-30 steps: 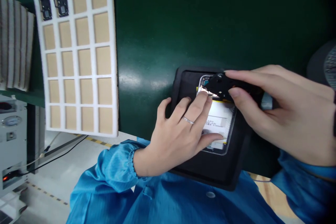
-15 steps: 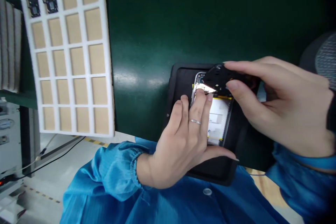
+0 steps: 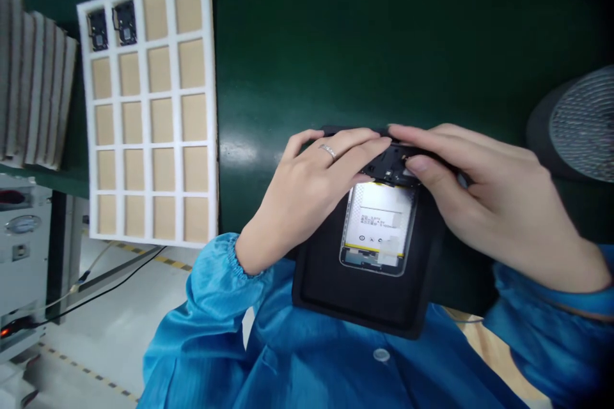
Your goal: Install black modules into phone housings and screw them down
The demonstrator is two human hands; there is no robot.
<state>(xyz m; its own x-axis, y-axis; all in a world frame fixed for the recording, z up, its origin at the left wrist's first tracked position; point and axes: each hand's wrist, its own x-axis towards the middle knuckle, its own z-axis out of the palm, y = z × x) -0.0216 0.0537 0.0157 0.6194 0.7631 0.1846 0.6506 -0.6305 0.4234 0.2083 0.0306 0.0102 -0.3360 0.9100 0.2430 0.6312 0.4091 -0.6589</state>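
Observation:
An open smartphone body (image 3: 378, 223) lies in a black rubber mat (image 3: 364, 300), with its battery and printed label facing up. A black plastic module (image 3: 391, 165) sits over the phone's top end. My right hand (image 3: 494, 204) pinches the module's right side between fingers and thumb. My left hand (image 3: 311, 185), wearing a silver ring, reaches across from the left, with its fingertips above the module and its thumb below. The module's left end and the phone's top end are hidden under my fingers.
A white foam tray (image 3: 211, 108) with tan cells holds two black modules (image 3: 111, 25) at its far corner. Stacked foam trays (image 3: 33, 77) stand further left. Grey equipment (image 3: 22, 249) and cables sit on the lower left; a round mesh object (image 3: 582, 124) is at right.
My left hand has moved from the phone's middle up to the black module. The module now lies lower over the phone's top end, and the mat appears straighter.

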